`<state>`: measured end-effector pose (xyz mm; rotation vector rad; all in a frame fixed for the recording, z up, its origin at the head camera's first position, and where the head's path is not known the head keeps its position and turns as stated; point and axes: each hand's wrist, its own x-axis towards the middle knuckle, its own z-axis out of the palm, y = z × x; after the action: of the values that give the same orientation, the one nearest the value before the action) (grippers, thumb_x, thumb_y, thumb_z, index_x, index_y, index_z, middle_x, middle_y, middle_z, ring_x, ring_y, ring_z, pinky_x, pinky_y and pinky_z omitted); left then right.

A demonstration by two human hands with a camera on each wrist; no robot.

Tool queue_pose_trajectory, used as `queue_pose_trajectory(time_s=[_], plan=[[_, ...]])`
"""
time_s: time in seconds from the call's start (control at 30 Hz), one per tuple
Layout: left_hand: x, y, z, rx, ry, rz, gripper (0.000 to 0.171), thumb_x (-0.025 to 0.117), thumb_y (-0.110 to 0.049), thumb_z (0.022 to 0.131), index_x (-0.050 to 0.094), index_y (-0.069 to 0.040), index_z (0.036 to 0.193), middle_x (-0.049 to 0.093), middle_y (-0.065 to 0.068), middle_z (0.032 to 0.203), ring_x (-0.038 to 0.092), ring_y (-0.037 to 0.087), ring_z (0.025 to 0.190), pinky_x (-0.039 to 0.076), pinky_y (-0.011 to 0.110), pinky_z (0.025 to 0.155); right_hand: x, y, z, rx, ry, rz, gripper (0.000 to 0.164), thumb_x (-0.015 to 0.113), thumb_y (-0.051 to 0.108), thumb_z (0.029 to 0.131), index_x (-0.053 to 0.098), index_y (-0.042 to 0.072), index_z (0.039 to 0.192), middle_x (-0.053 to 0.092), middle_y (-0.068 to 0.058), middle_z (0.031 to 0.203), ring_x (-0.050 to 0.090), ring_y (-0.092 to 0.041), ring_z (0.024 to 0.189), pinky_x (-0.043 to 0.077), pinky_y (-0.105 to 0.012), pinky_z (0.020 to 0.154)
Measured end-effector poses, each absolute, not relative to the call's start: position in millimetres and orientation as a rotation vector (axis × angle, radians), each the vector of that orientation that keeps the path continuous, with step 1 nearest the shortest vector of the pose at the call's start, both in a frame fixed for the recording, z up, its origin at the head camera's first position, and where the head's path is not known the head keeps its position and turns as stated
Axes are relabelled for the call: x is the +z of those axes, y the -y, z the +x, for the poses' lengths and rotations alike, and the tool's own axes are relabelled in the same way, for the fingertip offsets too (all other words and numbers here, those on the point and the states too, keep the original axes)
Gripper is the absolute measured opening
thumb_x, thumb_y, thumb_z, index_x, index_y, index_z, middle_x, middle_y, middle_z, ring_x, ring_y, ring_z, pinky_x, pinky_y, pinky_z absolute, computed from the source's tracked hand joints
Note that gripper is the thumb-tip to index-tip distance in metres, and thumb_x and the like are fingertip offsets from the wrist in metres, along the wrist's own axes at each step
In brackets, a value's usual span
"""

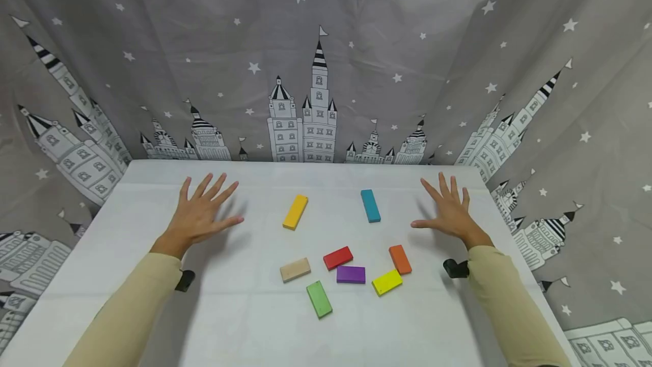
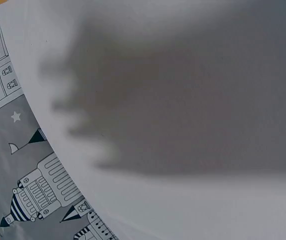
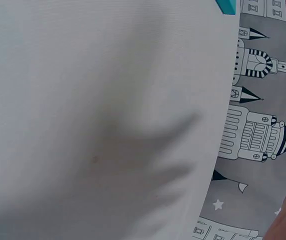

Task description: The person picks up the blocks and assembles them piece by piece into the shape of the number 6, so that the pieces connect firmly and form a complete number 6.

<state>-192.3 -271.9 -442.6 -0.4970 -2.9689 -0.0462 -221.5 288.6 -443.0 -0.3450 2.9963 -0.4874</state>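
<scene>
My left hand (image 1: 198, 214) hovers over the left part of the white table with its fingers spread, holding nothing. Over the right part, my right hand (image 1: 448, 211) is spread the same way and holds nothing. Between them lie several small coloured blocks. An amber block (image 1: 295, 212) is nearest to my left hand. A teal block (image 1: 370, 205) and an orange block (image 1: 400, 259) lie closest to my right hand. Nearer me are a red block (image 1: 338, 257), a purple block (image 1: 351, 274), a yellow block (image 1: 387, 282), a beige block (image 1: 295, 270) and a green block (image 1: 319, 299).
The white table (image 1: 244, 333) ends at a grey curtain (image 1: 356, 10) printed with castles and stars, which also hangs along both sides. A small black wrist camera (image 1: 185, 281) sits at my left cuff, another black camera (image 1: 455, 268) at my right cuff.
</scene>
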Motion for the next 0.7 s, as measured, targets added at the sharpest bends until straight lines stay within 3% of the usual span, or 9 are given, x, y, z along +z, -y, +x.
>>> queue_pose_trajectory(time_s=[0.3,0.7], plan=[[-444.7,262.3,-202.8,-0.052,2.996,-0.538,0.092,0.048,-0.074,0.082,0.030,-0.018,0.153,0.022,0.016,0.158,0.015,0.041,0.144,-0.003,0.062,0.114,-439.3,-268.8,-239.0,-0.504,-2.966,-0.430,0.114,0.083,0.052,0.067,0.019,0.019,0.155,-0.008,-0.023,0.159,-0.016,-0.047,0.142,-0.013,-0.067,0.107],[-448.5,237.6,-213.3,-0.108,3.043,-0.671,0.098,0.064,-0.068,0.076,0.031,-0.017,0.152,0.021,0.016,0.158,0.017,0.038,0.144,0.001,0.057,0.116,-436.2,-241.9,-257.1,-0.530,-2.899,-0.564,0.109,0.087,0.043,0.066,0.028,0.012,0.152,0.010,-0.023,0.159,0.002,-0.047,0.144,0.002,-0.068,0.109]])
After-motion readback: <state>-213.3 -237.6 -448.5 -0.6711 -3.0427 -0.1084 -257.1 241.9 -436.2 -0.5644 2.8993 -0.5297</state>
